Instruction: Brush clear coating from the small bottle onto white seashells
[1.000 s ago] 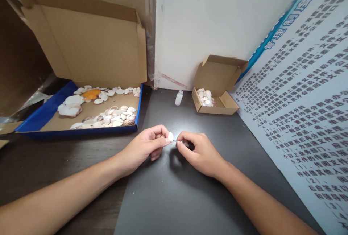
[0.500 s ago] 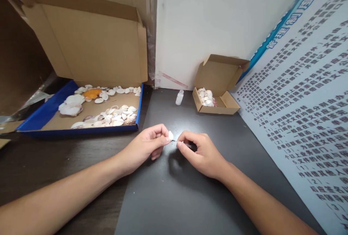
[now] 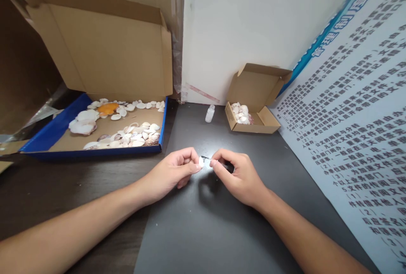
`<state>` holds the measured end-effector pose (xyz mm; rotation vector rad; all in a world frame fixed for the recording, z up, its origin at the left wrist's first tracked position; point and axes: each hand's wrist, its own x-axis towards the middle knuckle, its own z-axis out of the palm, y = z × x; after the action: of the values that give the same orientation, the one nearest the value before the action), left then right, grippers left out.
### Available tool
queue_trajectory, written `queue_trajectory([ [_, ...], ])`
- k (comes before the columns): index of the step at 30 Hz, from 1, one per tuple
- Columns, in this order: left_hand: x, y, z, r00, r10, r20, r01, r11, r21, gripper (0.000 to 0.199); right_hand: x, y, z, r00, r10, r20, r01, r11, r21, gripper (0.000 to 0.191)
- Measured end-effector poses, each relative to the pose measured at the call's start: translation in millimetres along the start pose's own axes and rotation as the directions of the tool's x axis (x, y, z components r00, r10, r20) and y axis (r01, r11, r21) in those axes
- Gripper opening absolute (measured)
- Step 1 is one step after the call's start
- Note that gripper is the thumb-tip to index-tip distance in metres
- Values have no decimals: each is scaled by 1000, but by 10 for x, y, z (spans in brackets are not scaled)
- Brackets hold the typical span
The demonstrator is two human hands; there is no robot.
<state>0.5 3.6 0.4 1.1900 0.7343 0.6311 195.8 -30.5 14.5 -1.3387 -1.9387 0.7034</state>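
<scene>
Pinched between the thumb and fingers of my left hand [image 3: 177,168] is a small white seashell [image 3: 201,162]. My right hand [image 3: 239,176] is closed round a thin brush [image 3: 205,158], whose dark tip points left at the shell's upper edge. Whether the tip touches the shell I cannot tell. Part of the brush's dark handle end is hidden in my right palm. Beyond my hands, a small uncapped bottle [image 3: 209,113] with whitish contents stands upright on the dark grey mat [image 3: 190,231].
To the left, an open blue-edged cardboard box [image 3: 95,154] holds many shells and an orange one [image 3: 108,109]. A smaller open carton [image 3: 253,128] with white shells stands at the back right. A printed poster [image 3: 358,109] borders the right side, a white wall [image 3: 241,20] the back.
The shell has turned in my left fingers and sits slightly lower. The brush tip has risen from the shell's lower edge to near its top, with my right hand shifting slightly right.
</scene>
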Motion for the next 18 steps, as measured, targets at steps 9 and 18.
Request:
queue_trajectory([
  [9,0,4,8,1000,11,6,-11,999,-43,23,3,22,24,996,0,84,1,1000,-6,14],
  [18,5,-3,-5,1000,27,0,-27,998,-56,23,5,7,17,993,41,109,-38,999,-28,14],
])
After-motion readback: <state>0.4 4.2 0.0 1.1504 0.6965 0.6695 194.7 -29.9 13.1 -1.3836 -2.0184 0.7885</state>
